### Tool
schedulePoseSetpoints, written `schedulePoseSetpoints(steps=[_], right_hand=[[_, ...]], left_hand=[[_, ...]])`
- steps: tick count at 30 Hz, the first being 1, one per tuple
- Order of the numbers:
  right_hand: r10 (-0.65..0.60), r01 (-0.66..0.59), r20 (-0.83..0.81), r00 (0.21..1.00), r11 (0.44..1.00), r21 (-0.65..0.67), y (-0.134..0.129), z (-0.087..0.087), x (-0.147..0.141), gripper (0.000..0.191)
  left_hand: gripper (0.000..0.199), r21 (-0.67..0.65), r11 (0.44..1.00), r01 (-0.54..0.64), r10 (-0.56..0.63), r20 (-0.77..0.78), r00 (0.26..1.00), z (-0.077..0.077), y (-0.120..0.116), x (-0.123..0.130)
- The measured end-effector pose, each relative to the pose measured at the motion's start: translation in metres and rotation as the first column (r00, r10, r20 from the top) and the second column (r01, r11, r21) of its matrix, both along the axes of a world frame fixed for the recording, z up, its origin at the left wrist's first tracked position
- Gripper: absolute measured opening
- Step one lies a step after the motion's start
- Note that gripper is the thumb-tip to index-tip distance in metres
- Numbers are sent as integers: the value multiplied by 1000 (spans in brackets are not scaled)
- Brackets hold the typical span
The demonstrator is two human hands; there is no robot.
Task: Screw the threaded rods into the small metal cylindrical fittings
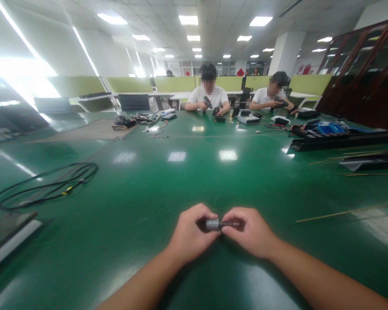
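Green table [132, 181], cable [67, 190] well left of the part [212, 224], which sits between my hands, long axis running left-right, left hand [189, 234] pinching its grey body, right hand [255, 232] its thin shaft, neither appreciably nearer.

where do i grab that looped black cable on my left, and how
Best pinch the cable at its right-hand end, coming from above with the left hand: the strands bunch closely there, while the loops, lying flat, spread wider toward the far left.
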State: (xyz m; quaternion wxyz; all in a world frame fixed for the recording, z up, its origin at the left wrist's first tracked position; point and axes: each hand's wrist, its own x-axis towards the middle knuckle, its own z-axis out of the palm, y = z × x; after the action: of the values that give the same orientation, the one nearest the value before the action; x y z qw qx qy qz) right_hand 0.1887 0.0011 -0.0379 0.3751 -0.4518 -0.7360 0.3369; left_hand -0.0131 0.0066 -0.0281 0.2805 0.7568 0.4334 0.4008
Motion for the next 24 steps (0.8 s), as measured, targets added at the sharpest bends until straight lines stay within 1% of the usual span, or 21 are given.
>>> schedulePoseSetpoints(steps=[8, 18, 24], right_hand=[[-5, 5, 1, 1000, 1000, -15, 1, 1, 1, 5], [-5, 2, -39, 999, 998, -65, -2, 0, 1, 6], [-19, 16, -33, 999, 996, -92, -2, 1, -1, 9]], left_hand=[[20, -5, 1000, -10, 10, -1, 1000, 0, 1, 0], [17, 7, 1000, -19, 19, 18, 1000, 2, 1, -1], [16, 15, 1000, -9, 9, 34, 999, 2, 1, 0]])
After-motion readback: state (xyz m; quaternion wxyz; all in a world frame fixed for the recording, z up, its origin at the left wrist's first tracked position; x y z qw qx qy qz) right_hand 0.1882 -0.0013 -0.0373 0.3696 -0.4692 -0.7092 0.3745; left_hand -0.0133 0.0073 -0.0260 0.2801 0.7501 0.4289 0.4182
